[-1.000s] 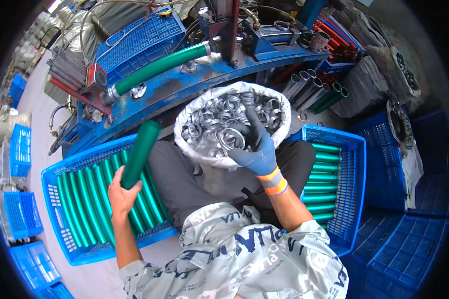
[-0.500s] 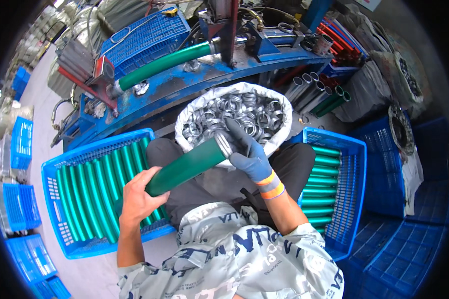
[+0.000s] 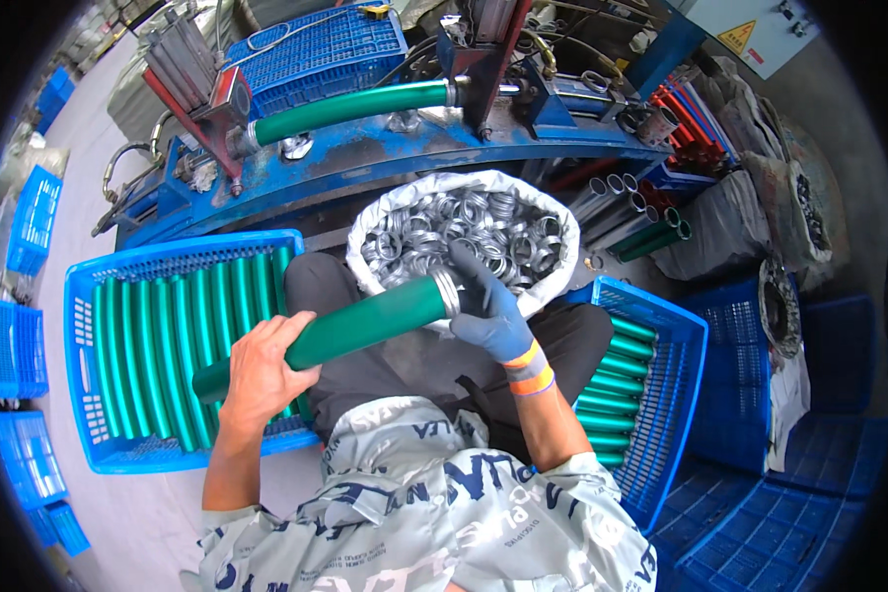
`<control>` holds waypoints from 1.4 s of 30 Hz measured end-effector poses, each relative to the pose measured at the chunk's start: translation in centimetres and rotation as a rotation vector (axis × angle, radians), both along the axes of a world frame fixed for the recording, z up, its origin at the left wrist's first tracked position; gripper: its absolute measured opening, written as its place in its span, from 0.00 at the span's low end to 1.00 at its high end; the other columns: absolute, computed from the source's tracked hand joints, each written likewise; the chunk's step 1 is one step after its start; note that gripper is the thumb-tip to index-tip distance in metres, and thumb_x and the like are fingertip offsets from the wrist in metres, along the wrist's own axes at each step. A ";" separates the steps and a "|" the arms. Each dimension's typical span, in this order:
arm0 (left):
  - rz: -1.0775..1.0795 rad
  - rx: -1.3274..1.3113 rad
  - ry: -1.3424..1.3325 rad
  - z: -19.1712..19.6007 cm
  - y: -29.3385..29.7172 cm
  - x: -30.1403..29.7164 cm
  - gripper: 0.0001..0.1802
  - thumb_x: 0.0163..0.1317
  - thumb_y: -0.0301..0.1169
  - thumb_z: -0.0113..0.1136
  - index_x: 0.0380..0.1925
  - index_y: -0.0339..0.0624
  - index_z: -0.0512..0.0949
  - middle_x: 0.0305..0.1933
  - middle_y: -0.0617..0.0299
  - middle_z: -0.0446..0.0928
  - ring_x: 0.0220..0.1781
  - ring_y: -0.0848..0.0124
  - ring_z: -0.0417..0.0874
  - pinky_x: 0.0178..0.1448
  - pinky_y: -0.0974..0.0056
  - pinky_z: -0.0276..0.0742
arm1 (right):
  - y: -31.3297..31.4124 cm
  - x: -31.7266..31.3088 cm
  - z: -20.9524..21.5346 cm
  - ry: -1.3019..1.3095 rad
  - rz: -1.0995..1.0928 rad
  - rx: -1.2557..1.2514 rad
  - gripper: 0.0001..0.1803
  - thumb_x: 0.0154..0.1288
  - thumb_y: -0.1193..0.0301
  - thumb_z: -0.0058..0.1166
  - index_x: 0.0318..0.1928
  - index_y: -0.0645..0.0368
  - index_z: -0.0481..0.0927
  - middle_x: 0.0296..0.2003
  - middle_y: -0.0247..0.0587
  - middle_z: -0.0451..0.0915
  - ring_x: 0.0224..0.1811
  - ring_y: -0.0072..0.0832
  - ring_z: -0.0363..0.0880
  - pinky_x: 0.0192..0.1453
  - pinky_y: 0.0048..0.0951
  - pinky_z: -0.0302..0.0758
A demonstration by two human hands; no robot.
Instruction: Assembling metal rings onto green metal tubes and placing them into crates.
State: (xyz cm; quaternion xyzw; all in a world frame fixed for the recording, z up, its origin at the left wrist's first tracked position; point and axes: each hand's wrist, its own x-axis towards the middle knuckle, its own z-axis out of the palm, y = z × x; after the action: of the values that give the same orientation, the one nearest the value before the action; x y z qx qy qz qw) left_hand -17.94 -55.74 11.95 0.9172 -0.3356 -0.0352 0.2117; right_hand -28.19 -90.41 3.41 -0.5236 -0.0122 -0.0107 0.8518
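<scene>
A green tube [image 3: 370,321] slants across my lap, its right end raised toward a white sack of rings. My bare left hand [image 3: 269,367] is wrapped round its lower left part. A silver metal ring [image 3: 448,294] with ridges sits at the right end of the tube. My right hand [image 3: 490,318], in a grey-blue glove with an orange-striped cuff, is closed about that ring, thumb below and fingers reaching over the end. Just beyond lies the white sack [image 3: 363,219], filled with loose silver rings [image 3: 474,229]. The glove hides the tube's open end.
Blue crates of green tubes stand at my left [image 3: 77,340] and right [image 3: 683,395]. Ahead is a blue machine bench [image 3: 365,158] with another green tube [image 3: 355,111] clamped on it. Metal pipes [image 3: 622,212] lean at the right, near stacked blue crates [image 3: 760,513].
The view has shifted. More of the green tube now sticks out behind my left hand, which has moved left a little. My right hand stays at the ringed end.
</scene>
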 end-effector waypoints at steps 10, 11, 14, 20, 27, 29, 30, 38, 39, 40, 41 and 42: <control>0.005 -0.038 0.021 -2.5 0.3 -0.1 0.35 0.49 0.29 0.80 0.62 0.46 0.88 0.49 0.55 0.89 0.52 0.50 0.91 0.58 0.48 0.87 | 3.5 1.4 -0.5 -0.125 -0.192 -0.477 0.47 0.90 0.61 0.57 0.94 0.69 0.48 0.93 0.62 0.55 0.96 0.47 0.52 0.96 0.43 0.51; 0.007 -0.039 0.025 -2.7 0.3 -0.2 0.35 0.49 0.29 0.80 0.62 0.46 0.88 0.49 0.55 0.89 0.52 0.50 0.91 0.58 0.48 0.87 | 3.5 1.4 -0.5 -0.122 -0.189 -0.478 0.47 0.90 0.61 0.57 0.94 0.69 0.48 0.93 0.62 0.55 0.96 0.47 0.52 0.96 0.43 0.51; 0.019 -0.049 0.030 -3.3 0.3 -0.3 0.34 0.49 0.29 0.80 0.62 0.45 0.88 0.49 0.55 0.89 0.52 0.50 0.91 0.58 0.48 0.87 | 3.5 1.1 -0.7 -0.126 -0.202 -0.563 0.48 0.89 0.61 0.58 0.94 0.69 0.49 0.92 0.63 0.57 0.95 0.49 0.55 0.95 0.43 0.53; -0.002 -0.069 0.008 -3.7 0.1 -0.2 0.35 0.50 0.28 0.79 0.63 0.42 0.88 0.49 0.53 0.88 0.51 0.49 0.90 0.57 0.47 0.87 | 3.6 1.6 -1.7 -0.091 -0.226 -0.547 0.48 0.87 0.62 0.59 0.93 0.68 0.50 0.91 0.61 0.59 0.94 0.50 0.58 0.95 0.43 0.55; 0.078 -0.130 0.069 -5.4 -0.1 -0.3 0.35 0.51 0.29 0.82 0.63 0.45 0.88 0.51 0.53 0.91 0.53 0.51 0.93 0.61 0.51 0.88 | 1.4 4.1 -1.6 -0.037 -0.175 -0.370 0.45 0.88 0.62 0.57 0.92 0.68 0.54 0.89 0.63 0.63 0.92 0.49 0.63 0.92 0.43 0.62; 0.121 -0.221 0.204 -5.0 0.2 -0.5 0.37 0.50 0.31 0.85 0.64 0.43 0.88 0.55 0.53 0.92 0.56 0.54 0.95 0.65 0.55 0.88 | -2.6 6.5 -5.5 0.066 -0.287 -0.053 0.40 0.86 0.60 0.60 0.89 0.65 0.65 0.83 0.61 0.74 0.85 0.50 0.73 0.88 0.43 0.71; 0.097 -0.270 0.247 -4.8 0.1 -0.4 0.37 0.49 0.30 0.86 0.64 0.40 0.88 0.55 0.53 0.92 0.56 0.58 0.95 0.65 0.56 0.88 | -6.0 6.6 -9.0 0.111 -0.351 0.038 0.38 0.84 0.59 0.62 0.86 0.63 0.72 0.79 0.59 0.79 0.81 0.50 0.80 0.84 0.43 0.75; 0.085 -0.511 0.560 -2.6 0.3 0.3 0.40 0.51 0.32 0.91 0.65 0.34 0.86 0.54 0.60 0.91 0.56 0.70 0.91 0.66 0.60 0.85 | -9.1 8.1 -20.2 0.059 -0.276 -2.096 0.15 0.70 0.59 0.68 0.53 0.42 0.96 0.76 0.47 0.84 0.68 0.47 0.88 0.74 0.55 0.78; 0.129 -0.635 0.592 -2.6 0.4 0.2 0.40 0.50 0.31 0.92 0.64 0.32 0.85 0.53 0.62 0.89 0.54 0.73 0.87 0.65 0.61 0.84 | -9.3 8.5 -20.2 0.073 -0.273 -2.074 0.15 0.67 0.59 0.70 0.52 0.42 0.97 0.71 0.45 0.87 0.66 0.49 0.87 0.73 0.57 0.78; 0.122 -0.627 0.597 -2.8 0.1 0.2 0.40 0.50 0.31 0.92 0.64 0.32 0.85 0.53 0.62 0.89 0.54 0.73 0.87 0.65 0.61 0.84 | -9.4 8.3 -20.2 0.086 -0.276 -2.070 0.15 0.67 0.59 0.70 0.52 0.42 0.97 0.71 0.45 0.87 0.66 0.49 0.87 0.73 0.57 0.78; 0.118 -0.916 0.621 -3.1 -0.2 0.3 0.43 0.54 0.35 0.89 0.70 0.33 0.80 0.55 0.57 0.88 0.55 0.70 0.86 0.64 0.60 0.83 | -9.4 8.3 -19.8 0.039 -0.328 -2.032 0.15 0.67 0.59 0.71 0.53 0.43 0.96 0.70 0.46 0.87 0.64 0.50 0.87 0.74 0.58 0.78; 0.125 -1.204 0.632 -3.2 -0.3 0.2 0.47 0.59 0.39 0.87 0.75 0.34 0.75 0.56 0.52 0.87 0.56 0.67 0.85 0.64 0.59 0.83 | -8.9 8.4 -18.7 -0.015 -0.371 -1.988 0.16 0.67 0.60 0.71 0.54 0.44 0.96 0.69 0.46 0.88 0.63 0.51 0.88 0.74 0.59 0.77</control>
State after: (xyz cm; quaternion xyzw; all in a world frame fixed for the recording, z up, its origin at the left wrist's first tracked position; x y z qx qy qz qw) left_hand -17.72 -56.05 8.72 0.6028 -0.1652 -0.0964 0.7746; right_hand -19.75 -99.27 -15.34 -0.9894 0.0607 -0.1313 0.0142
